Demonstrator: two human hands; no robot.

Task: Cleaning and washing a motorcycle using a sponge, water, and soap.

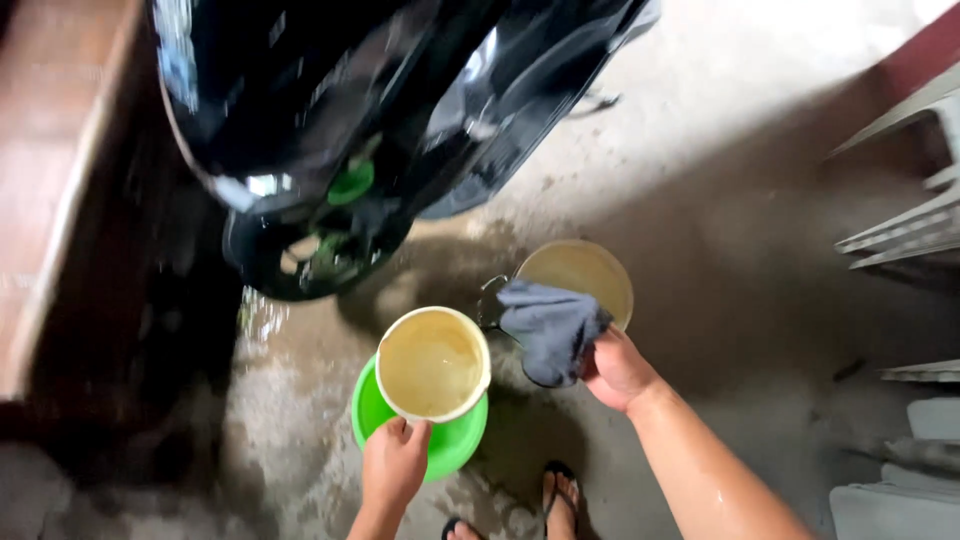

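Note:
My left hand (395, 463) grips the near rim of a white bucket (433, 362) of murky water, which sits inside a green basin (455, 443) on the wet concrete floor. My right hand (617, 368) holds a wet grey cloth (549, 327) that hangs over the near edge of a second white bucket (580, 276), also filled with murky water. The two buckets stand side by side in front of me.
A glossy black scooter (380, 110) with its front wheel (310, 250) stands just beyond the buckets. A brown wall (60, 200) runs along the left. White plastic furniture (910, 230) is at the right edge. My sandalled feet (560, 495) are at the bottom.

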